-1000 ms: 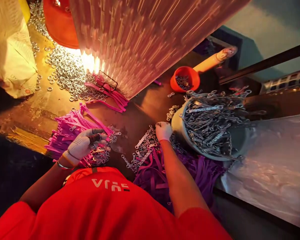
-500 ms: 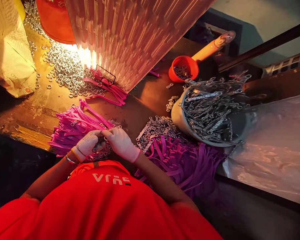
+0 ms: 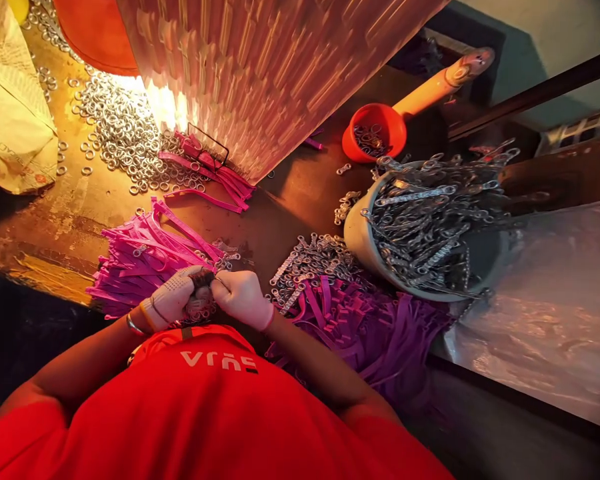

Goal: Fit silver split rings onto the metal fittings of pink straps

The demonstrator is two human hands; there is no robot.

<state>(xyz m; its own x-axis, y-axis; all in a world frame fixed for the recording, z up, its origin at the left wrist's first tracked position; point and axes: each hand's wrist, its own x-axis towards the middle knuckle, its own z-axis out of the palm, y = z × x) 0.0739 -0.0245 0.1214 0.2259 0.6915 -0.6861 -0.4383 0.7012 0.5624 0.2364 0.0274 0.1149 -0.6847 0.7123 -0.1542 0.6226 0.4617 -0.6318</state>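
Observation:
Both hands wear white gloves and are close together just in front of my red shirt. My left hand is closed at the lower edge of a pile of pink straps. My right hand is also closed, its fingers pinched against the left fingertips. Something small and dark shows between them, too hidden to name. Several metal rings show under the left hand. Right of my right hand lie a heap of metal links and a pile of purple straps.
Loose metal rings are heaped at the back left beside a corrugated sheet. A grey bucket full of metal links stands right, near a red cup. A paper sack sits left, clear plastic far right.
The right hand has gone from fingertips laid over the left hand to a tighter fist beside it. The view has shifted slightly, and the piles look the same.

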